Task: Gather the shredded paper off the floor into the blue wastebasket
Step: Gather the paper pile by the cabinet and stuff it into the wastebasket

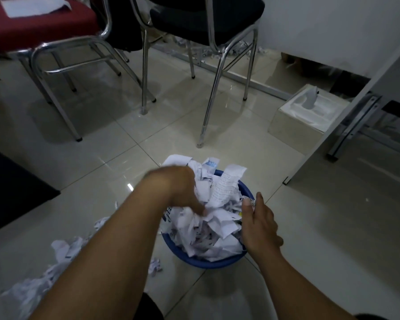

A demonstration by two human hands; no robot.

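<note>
The blue wastebasket point(214, 262) stands on the tiled floor just in front of me, heaped above its rim with shredded white paper point(214, 218). My left hand point(183, 190) is over the far left of the heap, fingers curled down into the paper and gripping a bunch. My right hand point(258, 221) rests on the basket's right rim, thumb pressed on the paper at the edge. More shredded paper point(39, 280) lies loose on the floor to the left, partly hidden under my left forearm. A small crumpled scrap point(155, 266) sits by the basket's near left side.
A red-seated chrome chair point(44, 26) and a black-seated chrome chair point(206, 17) stand ahead. A tissue box point(305, 112) sits on the floor at right, beside a white desk panel point(356, 88). A dark mat point(12, 185) lies at left. Paper scraps point(240, 49) litter the far wall.
</note>
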